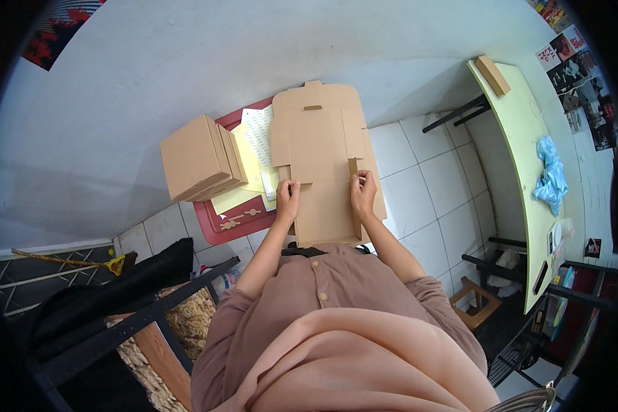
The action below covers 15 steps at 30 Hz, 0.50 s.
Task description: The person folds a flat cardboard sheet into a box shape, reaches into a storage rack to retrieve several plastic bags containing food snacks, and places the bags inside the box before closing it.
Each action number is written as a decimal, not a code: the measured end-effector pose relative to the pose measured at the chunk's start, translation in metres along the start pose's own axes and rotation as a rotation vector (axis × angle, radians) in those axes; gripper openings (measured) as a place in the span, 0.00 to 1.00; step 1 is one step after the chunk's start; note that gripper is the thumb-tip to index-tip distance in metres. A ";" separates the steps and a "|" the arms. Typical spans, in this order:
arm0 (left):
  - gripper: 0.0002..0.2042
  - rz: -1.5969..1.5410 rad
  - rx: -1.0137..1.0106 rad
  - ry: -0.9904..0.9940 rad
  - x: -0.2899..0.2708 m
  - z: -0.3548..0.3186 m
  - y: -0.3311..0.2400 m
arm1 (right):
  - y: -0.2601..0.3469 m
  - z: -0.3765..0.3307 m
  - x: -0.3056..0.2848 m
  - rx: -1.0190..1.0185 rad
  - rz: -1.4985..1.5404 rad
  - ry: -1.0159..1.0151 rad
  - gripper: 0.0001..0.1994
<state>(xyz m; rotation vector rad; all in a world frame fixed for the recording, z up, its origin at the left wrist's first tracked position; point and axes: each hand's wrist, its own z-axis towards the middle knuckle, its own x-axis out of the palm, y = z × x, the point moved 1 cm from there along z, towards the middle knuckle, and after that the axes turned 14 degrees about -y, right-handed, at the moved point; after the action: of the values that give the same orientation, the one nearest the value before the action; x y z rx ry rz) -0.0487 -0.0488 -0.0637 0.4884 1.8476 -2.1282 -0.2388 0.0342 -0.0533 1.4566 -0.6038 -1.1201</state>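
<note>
A brown cardboard box (319, 141), partly folded, lies in front of me with its long lid panel spread flat toward the wall. Its near part has side walls raised. At the left side wall, my left hand (288, 200) pinches the cardboard by a small flap that points inward. Across from it, my right hand (362, 194) grips the right side wall beside an upright flap (353, 166). Both hands have their fingers closed on the box. Left of the box stands a stack of folded brown boxes (199, 158).
A dark red table (216, 235) bears the boxes, papers (257, 134) and small cardboard scraps (232, 223). At the right, a pale yellow desk (511, 103) holds a narrow box (493, 75), a crumpled blue cloth (551, 177) and a phone. A dark metal frame (127, 329) stands lower left.
</note>
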 end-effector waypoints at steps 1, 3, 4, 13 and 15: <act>0.15 -0.016 -0.024 0.008 -0.001 0.000 0.001 | 0.003 -0.001 -0.002 -0.007 0.001 0.000 0.06; 0.15 -0.047 -0.073 0.024 -0.003 0.003 0.004 | 0.009 -0.001 -0.004 0.030 -0.016 0.040 0.06; 0.15 -0.047 -0.083 0.040 -0.004 0.004 0.003 | 0.011 -0.001 -0.005 0.048 -0.024 0.058 0.06; 0.20 0.190 0.012 0.312 -0.003 0.017 -0.002 | 0.009 0.000 -0.003 -0.190 -0.246 -0.047 0.05; 0.23 0.301 -0.025 0.412 -0.003 0.022 -0.006 | 0.010 -0.003 -0.002 -0.173 -0.246 -0.064 0.05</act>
<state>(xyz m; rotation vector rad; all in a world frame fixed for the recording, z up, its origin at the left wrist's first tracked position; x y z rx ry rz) -0.0496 -0.0700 -0.0545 1.1919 1.8477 -1.9016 -0.2349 0.0350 -0.0430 1.3735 -0.3676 -1.3805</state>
